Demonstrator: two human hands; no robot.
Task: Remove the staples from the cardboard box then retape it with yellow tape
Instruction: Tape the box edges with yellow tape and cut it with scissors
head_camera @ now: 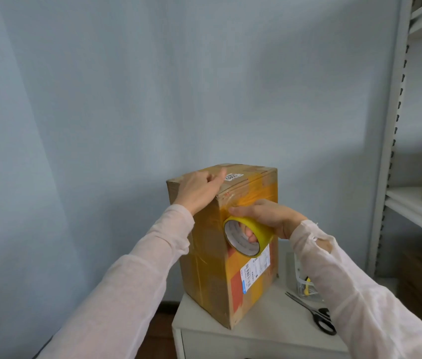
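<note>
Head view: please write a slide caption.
Left hand rests on the cardboard box; right hand holds the yellow tape roll against it.

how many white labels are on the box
2: a small label on the cardboard box top by the left hand, and a shipping label on its side below the tape roll. Hidden faces may carry more.
</note>
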